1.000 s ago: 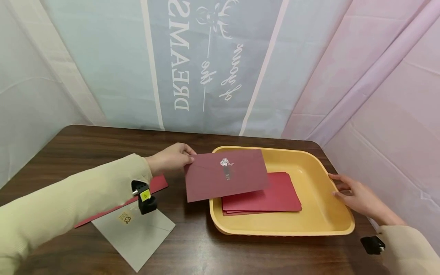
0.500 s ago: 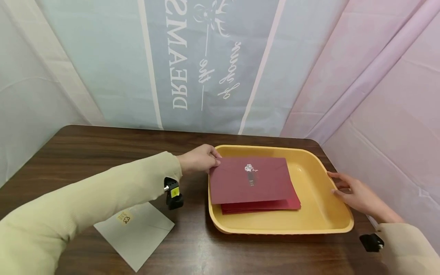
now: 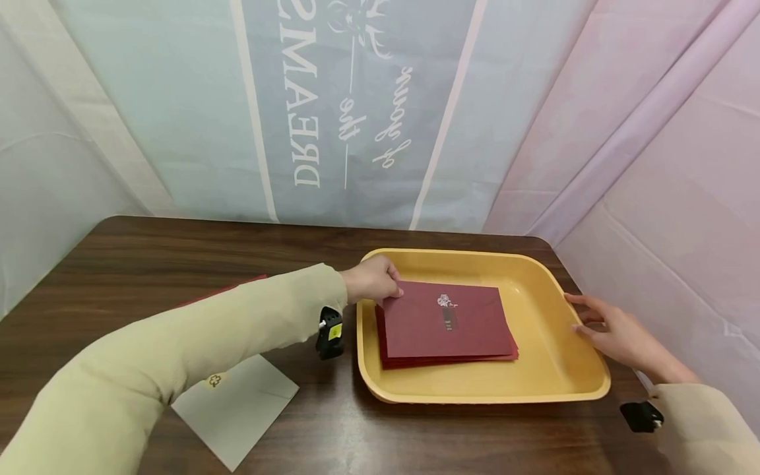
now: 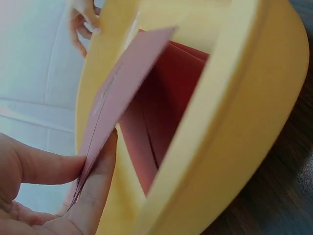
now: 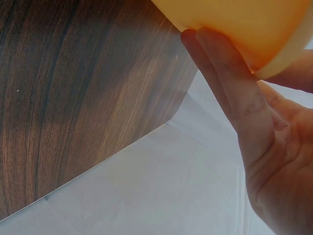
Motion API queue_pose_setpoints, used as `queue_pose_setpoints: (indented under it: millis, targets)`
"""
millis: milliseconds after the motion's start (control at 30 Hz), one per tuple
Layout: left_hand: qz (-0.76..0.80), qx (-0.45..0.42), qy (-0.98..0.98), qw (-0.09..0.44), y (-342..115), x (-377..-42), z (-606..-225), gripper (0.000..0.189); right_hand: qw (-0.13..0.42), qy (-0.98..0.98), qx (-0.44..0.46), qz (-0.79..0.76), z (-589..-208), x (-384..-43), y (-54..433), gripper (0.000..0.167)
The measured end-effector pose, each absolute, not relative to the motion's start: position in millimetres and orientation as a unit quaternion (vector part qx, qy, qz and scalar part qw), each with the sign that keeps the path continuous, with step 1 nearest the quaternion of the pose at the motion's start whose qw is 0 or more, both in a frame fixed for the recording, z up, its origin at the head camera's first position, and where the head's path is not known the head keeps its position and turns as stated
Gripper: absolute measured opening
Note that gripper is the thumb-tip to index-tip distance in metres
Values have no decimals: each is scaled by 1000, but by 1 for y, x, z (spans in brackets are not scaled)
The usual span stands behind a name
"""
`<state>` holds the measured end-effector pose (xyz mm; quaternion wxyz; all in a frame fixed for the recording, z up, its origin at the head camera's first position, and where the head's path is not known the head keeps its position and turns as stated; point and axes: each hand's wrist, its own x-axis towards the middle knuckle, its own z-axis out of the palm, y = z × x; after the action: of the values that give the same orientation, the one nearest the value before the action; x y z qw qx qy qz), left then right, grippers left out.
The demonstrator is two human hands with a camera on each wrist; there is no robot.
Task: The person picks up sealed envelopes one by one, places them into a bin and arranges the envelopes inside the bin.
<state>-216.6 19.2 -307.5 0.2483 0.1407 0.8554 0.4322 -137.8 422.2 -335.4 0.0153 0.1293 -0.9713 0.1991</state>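
Observation:
My left hand (image 3: 373, 280) pinches the left edge of a dark maroon envelope (image 3: 454, 330) between thumb and fingers, over the yellow plastic basin (image 3: 552, 349). In the left wrist view the envelope (image 4: 122, 83) tilts above several red envelopes (image 4: 171, 83) lying in the basin. On its front is a small white flower print. My right hand (image 3: 620, 340) holds the basin's right rim. The right wrist view shows its fingers (image 5: 225, 68) against the outer wall, with the thumb over the rim.
A grey envelope (image 3: 243, 409) with a gold emblem lies on the dark wood table (image 3: 332, 429), partly under my left sleeve. Behind that sleeve, a red edge of another envelope (image 3: 255, 278) shows. Printed cloth (image 3: 356, 165) hangs along the table's back edge.
My left hand has carried the maroon envelope rightward from the basin's left rim to above the red stack and lowered it. My right hand stays on the rim.

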Motion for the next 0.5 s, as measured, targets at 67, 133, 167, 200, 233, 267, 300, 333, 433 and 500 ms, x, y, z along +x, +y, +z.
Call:
queue_pose_setpoints:
  millis: [67,133,167,200,233,267,300,333,433,500]
  targets:
    - [425,138,860,246,20,-217,-309,15,15,-971,129,198,-335,-138,422,50]
    - [417,135,865,246,21,-218,-310,15,17,-972,130,198,-334,-138,422,50]
    - [410,136,868,244,21,-219,-311,14,18,-972,130,196,-334,-138,422,50]
    - [403,137,872,243,21,-219,-311,13,19,-972,131,195,-334,-138,422,49]
    - [396,140,875,240,22,-219,-312,11,20,-971,132,196,-334,-138,422,49]
    - [388,143,879,239,22,-219,-312,9,20,-971,133,197,-334,-138,421,49]
    - [377,148,883,237,23,-220,-312,9,21,-971,134,198,-334,-138,421,49]
    - [364,154,889,234,23,-220,-312,15,21,-971,134,198,-334,-138,421,49]
    - [325,166,903,225,26,-221,-313,33,20,-971,132,198,-334,-138,421,49]
    - [298,167,914,221,27,-222,-313,36,17,-972,128,196,-334,-138,421,50]
